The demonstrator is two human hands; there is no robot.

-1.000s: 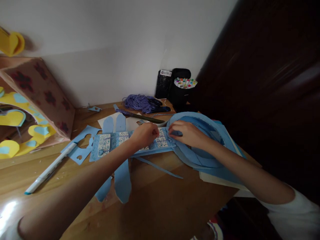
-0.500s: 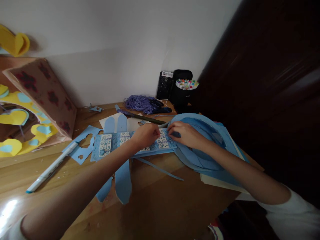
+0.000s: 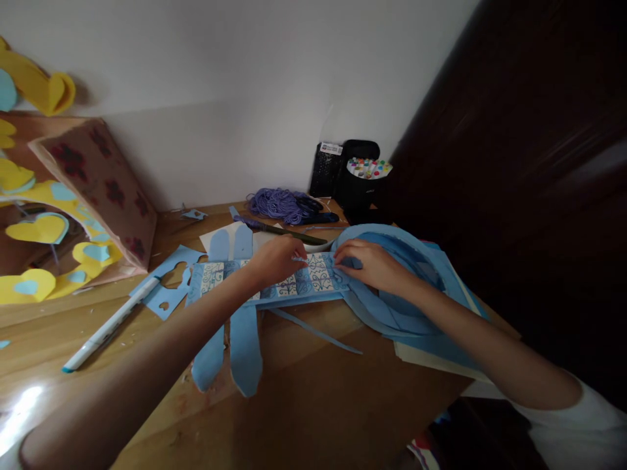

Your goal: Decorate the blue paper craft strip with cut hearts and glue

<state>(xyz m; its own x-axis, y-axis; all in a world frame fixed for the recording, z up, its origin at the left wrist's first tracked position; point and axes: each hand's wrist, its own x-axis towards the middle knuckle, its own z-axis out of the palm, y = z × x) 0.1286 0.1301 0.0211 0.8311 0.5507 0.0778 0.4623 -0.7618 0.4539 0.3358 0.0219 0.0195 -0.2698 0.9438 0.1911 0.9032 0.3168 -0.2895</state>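
A long blue paper strip [image 3: 302,279] with white patterned squares and drawn swirls lies across the desk in front of me. Over its middle, my left hand [image 3: 278,261] is closed in a pinch; whatever is between its fingertips is too small to make out. My right hand [image 3: 369,264] has thumb and fingertips brought together on the strip's right end. Beneath that hand and wrist is a large ring of blue paper [image 3: 392,230], touching the strip's end. Two blue rounded paper tabs [image 3: 246,352] stick out under the strip's left part.
A white marker [image 3: 112,324] lies at left beside blue cut-out paper [image 3: 169,277]. Behind are purple yarn [image 3: 277,203], a yarn-wrapped stick [image 3: 289,233] and a black marker case [image 3: 360,189]. A decorated cardboard box [image 3: 105,176] stands left. Paper sheets [image 3: 431,359] lie under the ring.
My left hand has shifted slightly left along the strip, its fingertips now farther from the right hand. My right hand stays at the strip's right end. The camera view has shifted a little.
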